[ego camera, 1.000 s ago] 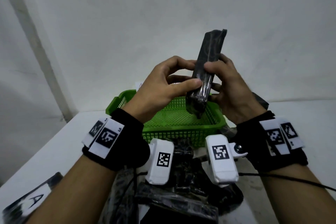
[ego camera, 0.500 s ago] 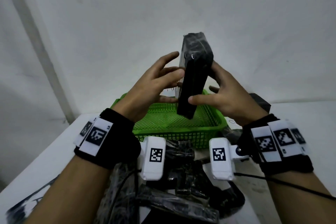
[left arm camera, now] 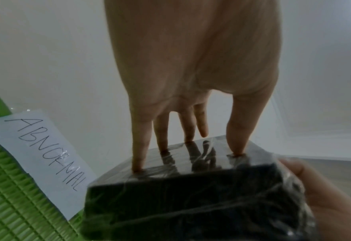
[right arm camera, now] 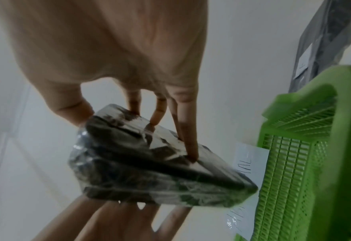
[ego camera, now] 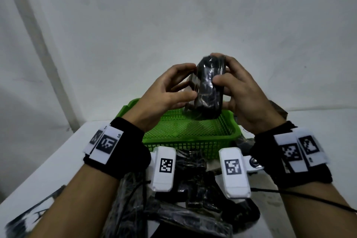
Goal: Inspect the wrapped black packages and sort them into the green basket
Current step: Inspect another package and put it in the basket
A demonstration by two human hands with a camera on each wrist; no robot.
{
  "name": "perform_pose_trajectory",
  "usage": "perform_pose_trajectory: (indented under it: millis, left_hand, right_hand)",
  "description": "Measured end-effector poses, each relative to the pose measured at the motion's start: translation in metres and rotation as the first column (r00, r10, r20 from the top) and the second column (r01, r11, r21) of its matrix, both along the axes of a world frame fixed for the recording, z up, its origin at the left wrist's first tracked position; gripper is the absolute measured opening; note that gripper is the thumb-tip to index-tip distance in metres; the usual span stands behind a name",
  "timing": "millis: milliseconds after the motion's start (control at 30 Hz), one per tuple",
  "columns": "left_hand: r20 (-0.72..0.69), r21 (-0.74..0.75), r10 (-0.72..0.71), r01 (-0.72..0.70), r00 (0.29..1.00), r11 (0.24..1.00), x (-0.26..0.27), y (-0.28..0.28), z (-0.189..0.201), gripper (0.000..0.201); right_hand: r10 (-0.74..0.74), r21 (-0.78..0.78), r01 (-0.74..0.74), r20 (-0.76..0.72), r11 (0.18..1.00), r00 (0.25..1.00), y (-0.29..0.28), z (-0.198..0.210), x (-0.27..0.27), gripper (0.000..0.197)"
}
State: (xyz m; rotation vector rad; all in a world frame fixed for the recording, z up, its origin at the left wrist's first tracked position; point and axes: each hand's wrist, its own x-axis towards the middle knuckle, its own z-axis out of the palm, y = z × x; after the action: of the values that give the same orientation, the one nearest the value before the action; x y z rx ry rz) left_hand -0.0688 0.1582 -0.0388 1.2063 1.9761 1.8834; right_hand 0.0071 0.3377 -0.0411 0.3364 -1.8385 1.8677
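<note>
The package, black and sealed in shiny clear film, is being held in the air above the basket, between both hands. The left hand is gripping its left side, fingertips and thumb pressing into the film. The right hand is clasping the right side, thumb across the front and fingers curled onto the far face. The green mesh basket is sitting on the white table by the wall, with a paper label reading "ABNORMAL" fixed to it. More wrapped packages are lying in a pile just in front of the basket, under the wrists.
</note>
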Motion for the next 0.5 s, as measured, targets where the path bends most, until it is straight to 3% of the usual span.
perform_pose_trajectory:
  millis: [167,267,333,433,500]
  left_hand:
    - [-0.13,0.054,0.076,-0.069,0.989,0.996,0.001,0.007,-0.006,0.063]
    - [-0.181,0.009,0.232,-0.235,0.956,0.972,0.003,0.011,-0.006,0.056]
    - [-0.126,-0.072,0.325,-0.336,0.937,0.939,0.005,0.009,-0.004,0.046]
    - [0.101,-0.159,0.253,-0.236,0.962,0.959,0.013,0.007,0.005,0.035]
    - [0.157,-0.146,0.214,-0.191,0.964,0.971,0.016,0.004,0.009,0.041]
  right_hand:
    - [-0.185,0.071,0.202,-0.198,0.977,0.963,-0.009,-0.008,-0.002,0.035]
    - [-0.235,0.022,0.247,-0.231,0.969,0.944,-0.001,-0.006,-0.001,0.033]
    - [-0.241,0.039,0.258,-0.24,0.965,0.94,0.006,-0.005,0.001,0.037]
    - [-0.19,0.179,0.242,-0.262,0.954,0.946,0.008,-0.005,0.001,0.043]
    - [-0.107,0.211,0.159,-0.24,0.964,0.965,0.004,-0.006,0.001,0.033]
